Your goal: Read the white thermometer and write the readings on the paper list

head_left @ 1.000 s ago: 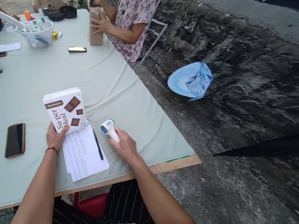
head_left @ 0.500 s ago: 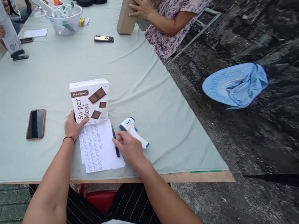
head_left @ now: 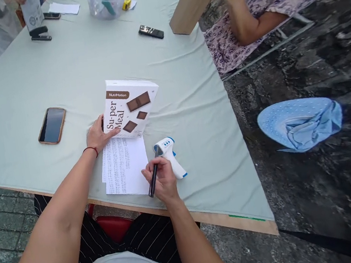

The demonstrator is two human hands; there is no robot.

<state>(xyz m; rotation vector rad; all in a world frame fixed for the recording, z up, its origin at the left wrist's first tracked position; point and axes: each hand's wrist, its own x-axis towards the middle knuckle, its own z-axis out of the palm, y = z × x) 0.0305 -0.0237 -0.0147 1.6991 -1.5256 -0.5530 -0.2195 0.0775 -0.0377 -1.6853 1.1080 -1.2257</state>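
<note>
A white box (head_left: 131,107) is held tilted at the frame's centre by the left hand (head_left: 97,137), its thumb pressed across the front, as a black pen (head_left: 153,177) is gripped in the curled right hand (head_left: 164,180) at lower centre, near the right edge of the written sheets (head_left: 137,171). The step is judged to be pen handling while the box is steadied; for any mark on paper, a turn of the pen would be called for. The left fingers are hidden behind the box. The writing cannot be read. A white thermometer (head_left: 169,150) is partly covered; at upper right, a co-worker (head_left: 247,27) is cut off.
</note>
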